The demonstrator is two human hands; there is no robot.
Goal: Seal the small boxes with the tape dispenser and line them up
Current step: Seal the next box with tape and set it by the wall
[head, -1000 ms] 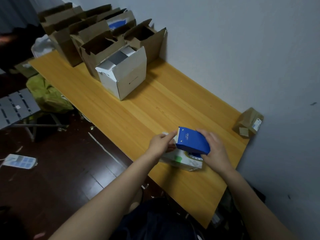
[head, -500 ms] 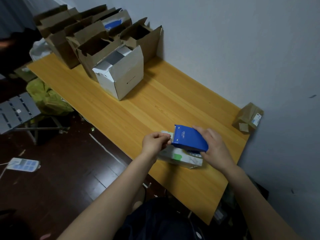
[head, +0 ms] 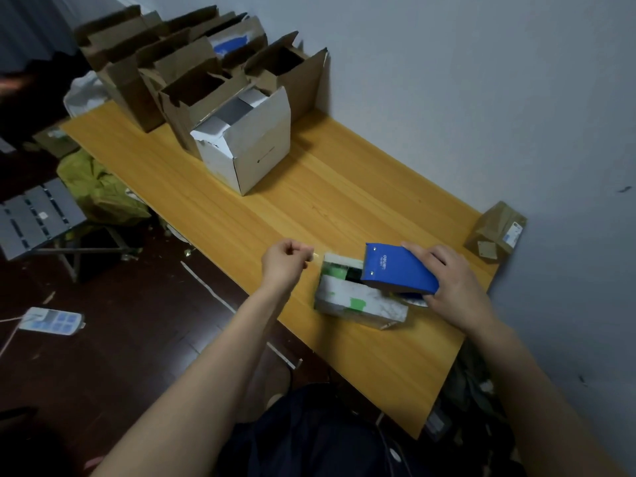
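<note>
The right hand (head: pixel 454 287) has its grip closed round the blue tape dispenser (head: pixel 399 270), fingers laid over the far edge and thumb tucked under the near one. Directly beneath that grip the dispenser sits tilted on top of the small box (head: pixel 358 301), a white box with green patches that lies flat on the table (head: pixel 344 201), close to its near edge. To the left of that grip, a short way past the end of the box, the left hand (head: pixel 284 263) hangs just above the wood with its fingers curled in tight; its grip pinches a pale sliver that looks like the tape end (head: pixel 311 258), though it is too small and blurred to be sure. Whether any tape runs from it back to the dispenser I cannot tell. Just beyond the right grip, against the wall at the table's corner, lies a small brown parcel (head: pixel 495 232). Well beyond both grips, at the far end of the table, a white carton (head: pixel 247 149) stands open in front of a cluster of open brown cartons (head: pixel 192 74).
</note>
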